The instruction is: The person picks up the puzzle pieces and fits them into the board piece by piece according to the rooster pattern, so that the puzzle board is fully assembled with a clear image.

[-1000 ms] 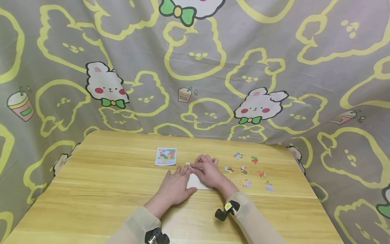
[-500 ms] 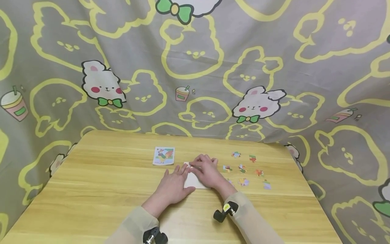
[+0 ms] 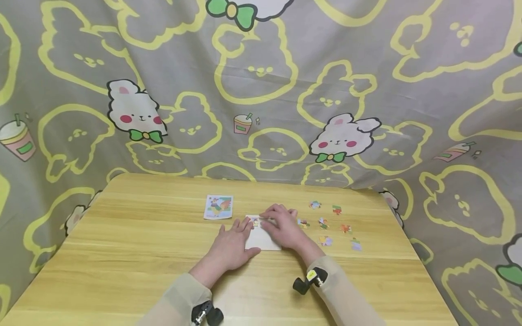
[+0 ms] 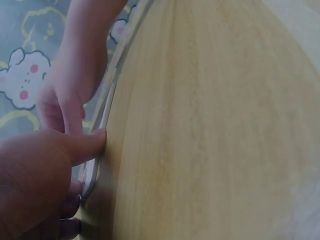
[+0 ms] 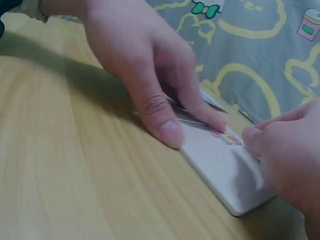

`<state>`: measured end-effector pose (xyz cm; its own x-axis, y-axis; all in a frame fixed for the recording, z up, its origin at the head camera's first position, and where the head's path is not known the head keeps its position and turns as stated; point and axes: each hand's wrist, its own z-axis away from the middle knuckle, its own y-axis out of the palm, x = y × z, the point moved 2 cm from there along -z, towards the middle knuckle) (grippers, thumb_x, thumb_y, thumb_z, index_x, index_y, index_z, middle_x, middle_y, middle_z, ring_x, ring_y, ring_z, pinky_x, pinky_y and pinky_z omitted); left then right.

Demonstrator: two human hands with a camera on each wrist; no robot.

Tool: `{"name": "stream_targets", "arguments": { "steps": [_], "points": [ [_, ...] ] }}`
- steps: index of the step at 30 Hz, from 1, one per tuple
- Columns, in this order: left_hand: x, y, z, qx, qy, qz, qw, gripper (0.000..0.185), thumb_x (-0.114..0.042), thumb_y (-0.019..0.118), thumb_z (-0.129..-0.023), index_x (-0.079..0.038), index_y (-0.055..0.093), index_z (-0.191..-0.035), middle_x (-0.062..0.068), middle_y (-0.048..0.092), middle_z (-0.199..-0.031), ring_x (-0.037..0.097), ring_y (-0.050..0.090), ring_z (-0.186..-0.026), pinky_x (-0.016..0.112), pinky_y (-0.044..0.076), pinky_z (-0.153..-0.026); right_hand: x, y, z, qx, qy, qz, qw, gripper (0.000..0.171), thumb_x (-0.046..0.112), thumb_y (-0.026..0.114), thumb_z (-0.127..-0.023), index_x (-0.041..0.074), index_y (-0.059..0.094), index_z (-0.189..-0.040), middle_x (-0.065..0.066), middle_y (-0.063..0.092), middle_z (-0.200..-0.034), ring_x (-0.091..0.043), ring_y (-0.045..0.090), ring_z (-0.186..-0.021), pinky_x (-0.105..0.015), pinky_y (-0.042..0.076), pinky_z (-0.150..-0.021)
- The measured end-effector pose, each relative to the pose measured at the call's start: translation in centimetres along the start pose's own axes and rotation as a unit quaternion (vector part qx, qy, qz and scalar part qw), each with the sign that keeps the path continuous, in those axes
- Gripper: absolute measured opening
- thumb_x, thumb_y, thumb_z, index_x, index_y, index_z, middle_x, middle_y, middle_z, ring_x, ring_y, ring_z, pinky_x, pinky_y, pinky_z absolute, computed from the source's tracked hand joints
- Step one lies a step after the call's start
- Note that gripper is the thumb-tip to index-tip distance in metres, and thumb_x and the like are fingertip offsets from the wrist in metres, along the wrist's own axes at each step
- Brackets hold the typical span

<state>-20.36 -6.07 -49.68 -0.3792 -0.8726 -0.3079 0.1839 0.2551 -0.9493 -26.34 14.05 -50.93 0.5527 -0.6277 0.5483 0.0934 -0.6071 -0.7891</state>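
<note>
A small white puzzle board lies on the wooden table between the hands. My left hand holds it at the left, the thumb by its near edge and the fingers across its far-left corner. Under and beside those fingertips sits a colourful jigsaw piece in that corner of the board. My right hand is over the board's far right part, its thumb and index finger slightly apart beside the piece. Nothing shows clearly between them. In the left wrist view the board is seen edge-on.
To the right lie several loose jigsaw pieces, spread apart on the table. A square picture card lies beyond the left hand. A patterned curtain hangs behind the table.
My right hand has moved a little to the right, away from the left fingertips, uncovering the jigsaw piece on the board. My left hand stays put on the board.
</note>
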Motion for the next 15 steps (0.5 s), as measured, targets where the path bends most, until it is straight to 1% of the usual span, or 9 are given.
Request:
{"name": "stream_targets", "arguments": {
  "steps": [3, 6, 9, 10, 12, 15],
  "points": [
    [0.0, 0.0, 0.0, -0.001, 0.000, 0.003, 1.0000, 0.085, -0.059, 0.062, -0.101, -0.003, 0.042, -0.161, 0.013, 0.035, -0.169, 0.041, 0.034, -0.153, 0.071, 0.029, -0.116, -0.2, -0.9, 0.3, -0.010, 0.003, -0.017, 1.000, 0.030, 0.021, 0.074, -0.101, 0.008, 0.075, -0.127, -0.001, 0.067, -0.120, -0.022, 0.059, -0.108, -0.047, 0.029, -0.096],
    [0.0, 0.0, 0.0, 0.000, 0.000, 0.003, 1.0000, 0.085, -0.059, 0.062, -0.101, -0.004, 0.041, -0.162, 0.013, 0.035, -0.169, 0.041, 0.034, -0.153, 0.072, 0.029, -0.116, -0.4, -1.8, 0.7, -0.013, 0.009, -0.046, 0.999, 0.031, 0.017, 0.074, -0.101, 0.003, 0.073, -0.129, -0.006, 0.066, -0.121, -0.025, 0.062, -0.102, -0.045, 0.042, -0.097],
    [-0.1, 0.0, 0.0, 0.002, 0.000, -0.001, 1.0000, 0.085, -0.059, 0.062, -0.102, -0.005, 0.040, -0.163, 0.013, 0.034, -0.169, 0.041, 0.033, -0.153, 0.072, 0.028, -0.116, -0.7, -2.8, 1.1, -0.013, 0.014, -0.074, 0.997, 0.033, 0.013, 0.074, -0.101, -0.001, 0.071, -0.130, -0.012, 0.066, -0.122, -0.029, 0.065, -0.102, -0.046, 0.054, -0.094],
    [-0.1, 0.0, 0.0, 0.001, 0.000, -0.001, 1.0000, 0.085, -0.059, 0.062, -0.102, -0.005, 0.040, -0.163, 0.013, 0.034, -0.169, 0.041, 0.033, -0.153, 0.072, 0.028, -0.116, -0.8, -3.1, 1.3, -0.012, 0.017, -0.078, 0.997, 0.033, 0.013, 0.074, -0.101, -0.001, 0.071, -0.131, -0.013, 0.065, -0.122, -0.029, 0.066, -0.104, -0.046, 0.055, -0.093],
    [-0.1, 0.0, 0.1, -0.001, 0.001, 0.001, 1.0000, 0.084, -0.058, 0.062, -0.102, -0.004, 0.041, -0.163, 0.013, 0.035, -0.169, 0.041, 0.034, -0.153, 0.072, 0.028, -0.116, -1.1, -3.8, 1.6, -0.011, 0.023, -0.079, 0.997, 0.034, 0.013, 0.074, -0.101, -0.001, 0.070, -0.132, -0.012, 0.065, -0.125, -0.030, 0.066, -0.108, -0.048, 0.055, -0.097],
    [-0.1, 0.1, 0.2, -0.003, 0.000, 0.012, 0.9999, 0.083, -0.056, 0.063, -0.102, -0.004, 0.041, -0.162, 0.014, 0.035, -0.169, 0.043, 0.032, -0.153, 0.073, 0.027, -0.116, -1.4, -4.6, 2.0, -0.002, 0.038, -0.071, 0.997, 0.036, 0.016, 0.073, -0.102, 0.002, 0.069, -0.135, -0.006, 0.064, -0.129, -0.029, 0.065, -0.113, -0.048, 0.053, -0.100]
  ]
}}
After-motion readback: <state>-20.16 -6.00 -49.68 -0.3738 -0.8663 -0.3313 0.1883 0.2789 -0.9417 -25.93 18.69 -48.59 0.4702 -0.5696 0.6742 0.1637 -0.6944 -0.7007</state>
